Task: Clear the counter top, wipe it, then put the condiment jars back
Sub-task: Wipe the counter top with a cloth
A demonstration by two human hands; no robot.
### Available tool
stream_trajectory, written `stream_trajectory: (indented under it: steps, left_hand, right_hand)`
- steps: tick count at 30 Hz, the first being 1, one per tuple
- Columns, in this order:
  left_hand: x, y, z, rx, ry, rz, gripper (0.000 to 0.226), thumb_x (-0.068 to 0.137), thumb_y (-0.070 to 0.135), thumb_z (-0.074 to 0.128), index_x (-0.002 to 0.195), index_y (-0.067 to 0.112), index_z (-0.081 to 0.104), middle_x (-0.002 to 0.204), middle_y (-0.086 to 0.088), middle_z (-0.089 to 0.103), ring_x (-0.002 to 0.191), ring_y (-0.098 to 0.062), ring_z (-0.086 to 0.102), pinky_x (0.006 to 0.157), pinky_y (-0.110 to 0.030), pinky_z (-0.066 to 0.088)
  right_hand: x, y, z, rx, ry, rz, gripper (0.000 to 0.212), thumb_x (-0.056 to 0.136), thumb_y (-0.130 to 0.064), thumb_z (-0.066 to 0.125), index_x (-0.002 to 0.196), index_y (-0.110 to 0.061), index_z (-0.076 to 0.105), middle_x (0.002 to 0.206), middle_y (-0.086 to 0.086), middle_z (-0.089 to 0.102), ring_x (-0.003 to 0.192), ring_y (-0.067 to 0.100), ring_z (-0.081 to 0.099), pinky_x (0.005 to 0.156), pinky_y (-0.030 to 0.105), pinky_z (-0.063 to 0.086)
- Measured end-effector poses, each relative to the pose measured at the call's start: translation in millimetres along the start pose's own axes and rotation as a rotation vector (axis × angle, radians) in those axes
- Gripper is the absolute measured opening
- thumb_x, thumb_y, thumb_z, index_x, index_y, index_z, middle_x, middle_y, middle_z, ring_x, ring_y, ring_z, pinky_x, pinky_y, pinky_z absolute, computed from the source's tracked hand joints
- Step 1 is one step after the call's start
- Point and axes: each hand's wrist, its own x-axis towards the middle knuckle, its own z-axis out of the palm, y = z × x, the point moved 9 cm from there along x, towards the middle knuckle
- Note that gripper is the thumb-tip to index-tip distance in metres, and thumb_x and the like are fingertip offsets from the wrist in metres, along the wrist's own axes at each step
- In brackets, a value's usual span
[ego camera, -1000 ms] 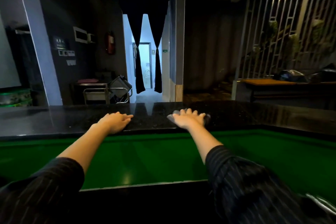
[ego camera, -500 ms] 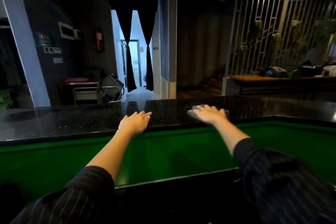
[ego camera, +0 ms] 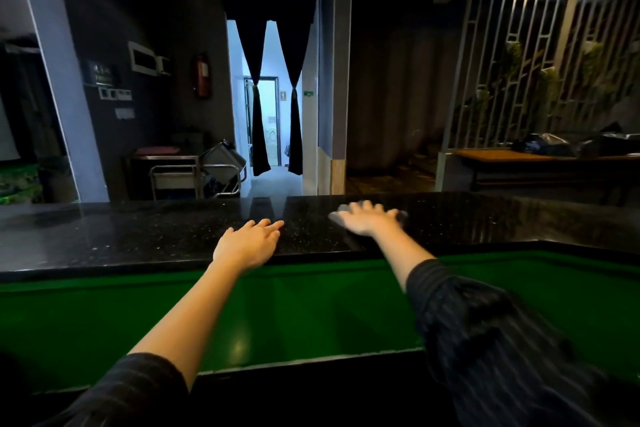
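A black speckled counter top (ego camera: 138, 236) runs across the view above a green front panel (ego camera: 294, 315). My right hand (ego camera: 367, 220) lies flat with spread fingers on a grey cloth (ego camera: 337, 217), pressing it onto the counter right of centre. The cloth shows only at its edges around the hand. My left hand (ego camera: 249, 243) rests palm down on the counter's near edge, holding nothing. No condiment jars are in view.
Beyond the counter stand a metal trolley (ego camera: 187, 173), a curtained doorway (ego camera: 273, 121) and a pillar (ego camera: 337, 80). At the right are a lattice screen (ego camera: 540, 73) and a wooden table (ego camera: 519, 158) with dark bags.
My right hand has slid the cloth to the right along the counter. My left hand has shifted right along the near edge too, and the view has turned with them.
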Motion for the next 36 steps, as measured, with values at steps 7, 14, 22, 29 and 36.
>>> stream_trajectory:
  steps: [7, 14, 22, 29, 36]
  left_hand:
    - [-6, -5, -5, -0.001, 0.010, -0.079, 0.056, 0.102, 0.039, 0.020, 0.153, 0.018, 0.010, 0.160, -0.002, 0.013, 0.148, -0.019, 0.010, 0.117, -0.042, 0.014]
    - [-6, -3, -3, 0.060, -0.043, -0.076, 0.053, 0.104, 0.037, 0.018, 0.153, 0.017, 0.013, 0.161, 0.000, 0.009, 0.148, -0.017, 0.007, 0.118, -0.042, 0.011]
    - [2, -5, 2, 0.105, -0.040, -0.125, 0.053, 0.104, 0.038, 0.016, 0.153, 0.021, 0.010, 0.161, 0.003, 0.007, 0.148, -0.016, 0.008, 0.119, -0.041, 0.009]
    - [1, -3, 1, 0.106, -0.079, -0.140, 0.053, 0.104, 0.035, 0.017, 0.153, 0.018, 0.008, 0.161, 0.000, 0.004, 0.148, -0.014, 0.005, 0.119, -0.042, 0.008]
    - [-3, -5, 2, 0.109, -0.126, -0.130, 0.052, 0.104, 0.033, 0.016, 0.153, 0.018, 0.006, 0.161, 0.000, 0.001, 0.148, -0.017, 0.002, 0.120, -0.044, 0.008]
  right_hand:
    - [-19, -127, 24, 0.032, -0.066, -0.374, 0.065, 0.097, -0.058, 0.015, 0.154, -0.028, 0.013, 0.163, 0.003, 0.005, 0.148, 0.031, 0.007, 0.114, 0.062, 0.001]
    - [46, 66, -5, -0.007, -0.027, -0.119, 0.071, 0.090, -0.072, 0.010, 0.152, -0.038, 0.011, 0.163, -0.003, 0.005, 0.148, 0.030, 0.011, 0.115, 0.061, 0.005]
    - [97, 92, -9, 0.001, -0.026, 0.151, 0.092, 0.081, -0.084, 0.019, 0.154, -0.028, 0.015, 0.162, 0.009, 0.008, 0.146, 0.040, 0.009, 0.110, 0.068, 0.005]
    - [39, -164, 21, -0.006, -0.040, -0.400, 0.078, 0.090, -0.072, 0.019, 0.154, -0.027, 0.017, 0.161, 0.010, 0.009, 0.146, 0.038, 0.010, 0.109, 0.067, 0.003]
    - [70, -97, 13, -0.032, -0.096, -0.459, 0.086, 0.080, -0.084, 0.011, 0.153, -0.038, 0.009, 0.163, 0.000, 0.003, 0.148, 0.032, 0.005, 0.113, 0.065, 0.000]
